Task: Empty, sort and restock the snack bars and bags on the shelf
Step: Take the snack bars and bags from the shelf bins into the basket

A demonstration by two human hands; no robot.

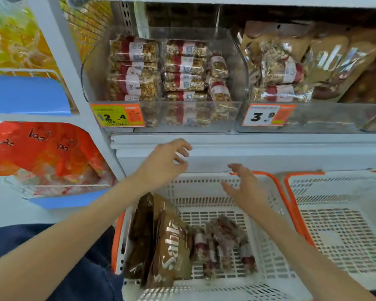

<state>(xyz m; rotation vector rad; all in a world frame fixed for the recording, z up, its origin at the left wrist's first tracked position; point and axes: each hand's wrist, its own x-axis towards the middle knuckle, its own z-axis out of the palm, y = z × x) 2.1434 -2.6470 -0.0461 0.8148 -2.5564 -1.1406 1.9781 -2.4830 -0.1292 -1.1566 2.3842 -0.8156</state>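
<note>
Nut snack bars (pixel 159 70) with red-and-white labels lie stacked in a clear bin (pixel 195 118) on the shelf. The clear bin to its right holds a few more bars (pixel 278 81) and brown snack bags (pixel 334 61). Below, a white basket with an orange rim (pixel 206 192) holds brown bags (pixel 172 246) on its left and several bars (pixel 224 246) in its middle. My left hand (pixel 165 164) hovers empty above the basket's far left corner, fingers spread and loosely bent. My right hand (pixel 245 185) hovers empty over the basket's far wall, fingers apart.
A second white basket with an orange rim (pixel 343 224) sits to the right with nothing in it. Price tags 12.4 (pixel 117 115) and 3.9 (pixel 267 115) hang on the bin fronts. Red bags (pixel 44 153) and yellow snacks (pixel 15 40) fill the racks at left.
</note>
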